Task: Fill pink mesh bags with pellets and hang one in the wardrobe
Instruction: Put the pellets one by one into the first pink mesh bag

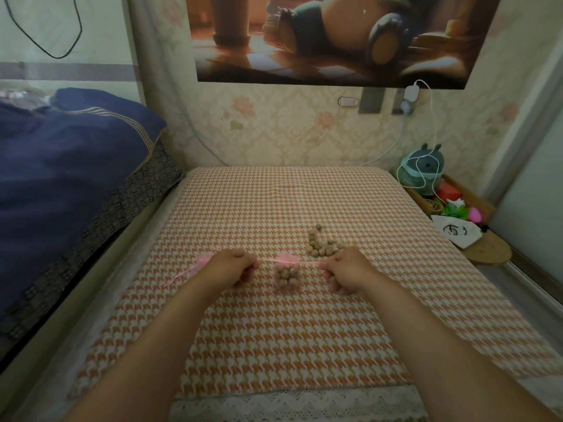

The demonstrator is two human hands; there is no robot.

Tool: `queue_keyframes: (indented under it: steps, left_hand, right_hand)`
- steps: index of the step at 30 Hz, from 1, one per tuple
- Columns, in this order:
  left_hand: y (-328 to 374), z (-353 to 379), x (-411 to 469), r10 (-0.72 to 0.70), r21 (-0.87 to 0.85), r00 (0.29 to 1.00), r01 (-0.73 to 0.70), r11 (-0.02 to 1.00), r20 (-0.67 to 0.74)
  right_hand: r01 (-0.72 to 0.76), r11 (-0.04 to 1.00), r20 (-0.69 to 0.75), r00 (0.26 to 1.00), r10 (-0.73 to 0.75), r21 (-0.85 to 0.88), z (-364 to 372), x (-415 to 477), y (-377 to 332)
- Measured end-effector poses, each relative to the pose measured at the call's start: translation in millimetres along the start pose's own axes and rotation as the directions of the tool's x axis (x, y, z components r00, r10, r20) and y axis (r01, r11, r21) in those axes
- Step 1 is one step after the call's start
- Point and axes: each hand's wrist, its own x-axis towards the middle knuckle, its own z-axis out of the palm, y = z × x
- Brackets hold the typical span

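Observation:
A pink mesh bag (287, 275) full of tan pellets lies on the orange houndstooth cover (274, 330) between my hands. Its pink drawstring runs out to both sides. My left hand (233, 267) is closed on the left end of the string, and my right hand (344, 269) pinches the right end. The neck of the bag is gathered tight. A second pink mesh bag (195, 267) lies flat, partly hidden behind my left hand. A loose heap of tan pellets (321, 246) sits just beyond my right hand.
A dark blue quilt (67, 184) is piled on the left. At the right edge stand a green plush toy (423, 169), a white pouch (457, 234) and bright small items in a wooden tray. A white cable (432, 123) hangs from a wall plug.

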Motion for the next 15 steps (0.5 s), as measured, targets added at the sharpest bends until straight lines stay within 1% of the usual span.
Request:
queue_keyframes:
  steps: [2, 4, 6, 8, 9, 12, 15]
  left_hand:
    - [2, 1, -5, 0.048, -0.112, 0.999, -0.046, 0.993, 0.009]
    - [5, 5, -15, 0.102, -0.216, 0.992, -0.086, 0.973, 0.068]
    - [4, 12, -26, 0.113, -0.345, 0.979, -0.048, 0.938, 0.169]
    - [3, 17, -36, 0.104, -0.399, 0.964, 0.003, 0.917, 0.247]
    - [4, 19, -40, 0.112, -0.389, 0.959, -0.002, 0.921, 0.26]
    - [1, 20, -42, 0.143, -0.258, 0.953, -0.072, 0.964, 0.267]
    - [-1, 21, -41, 0.164, -0.163, 0.958, -0.127, 0.978, 0.237]
  right_hand:
    - [-0.006, 0.99, 0.026, 1.0, 0.002, 0.142, 3, -6, -3]
    - [-0.028, 0.963, 0.09, 0.996, 0.004, 0.267, 6, -15, -6]
    - [-0.06, 0.955, 0.135, 0.991, 0.022, 0.289, 10, -24, -7]
    - [-0.082, 0.962, 0.152, 0.987, 0.043, 0.26, 14, -29, -6]
    - [-0.086, 0.964, 0.15, 0.987, 0.049, 0.25, 15, -31, -5]
    - [-0.075, 0.973, 0.137, 0.99, 0.045, 0.218, 14, -33, -2]
    - [-0.053, 0.985, 0.127, 0.991, 0.032, 0.166, 12, -34, -2]
